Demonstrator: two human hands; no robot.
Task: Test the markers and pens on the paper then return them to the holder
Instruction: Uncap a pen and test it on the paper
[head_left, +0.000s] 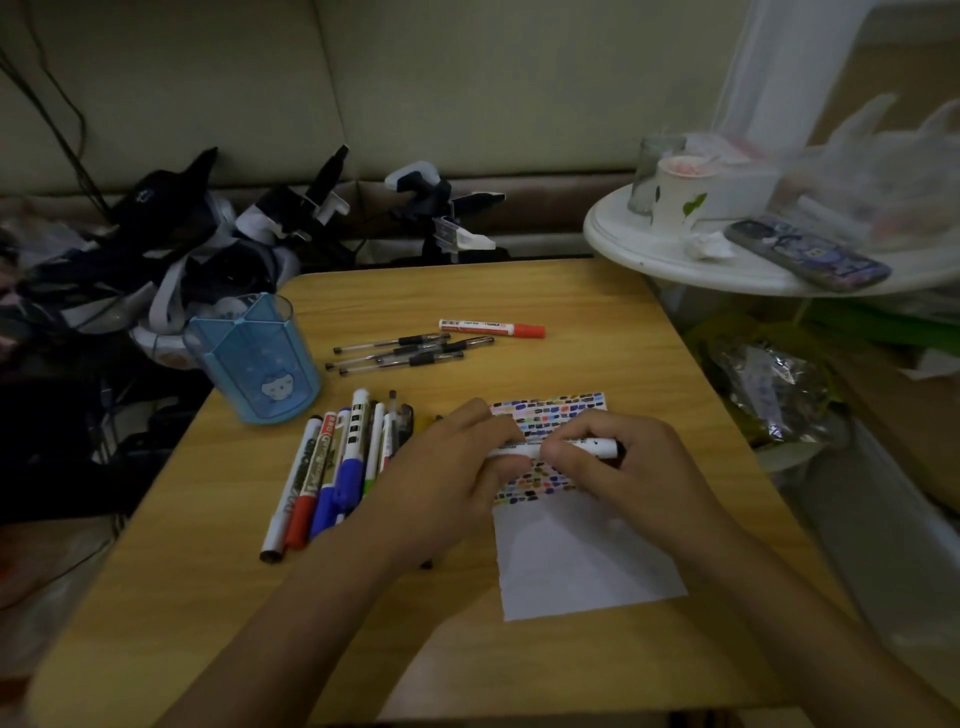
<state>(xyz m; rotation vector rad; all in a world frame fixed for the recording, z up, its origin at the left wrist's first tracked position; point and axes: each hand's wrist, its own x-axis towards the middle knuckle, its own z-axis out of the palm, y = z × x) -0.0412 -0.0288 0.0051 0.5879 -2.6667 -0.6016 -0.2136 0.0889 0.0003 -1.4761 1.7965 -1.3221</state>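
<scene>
On the wooden table (545, 291) lies a white paper sheet (576, 561), its top half covered in coloured dabs. Above it, the left hand (447, 467) and right hand (618, 462) both grip a white marker (597, 447) held level. The translucent blue holder (254, 358) stands upright, far left.

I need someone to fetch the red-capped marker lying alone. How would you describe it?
On the wooden table, look beyond the paper toward the far edge. Just past the black gel pens lies a white marker, the only one there with a red cap.
</scene>
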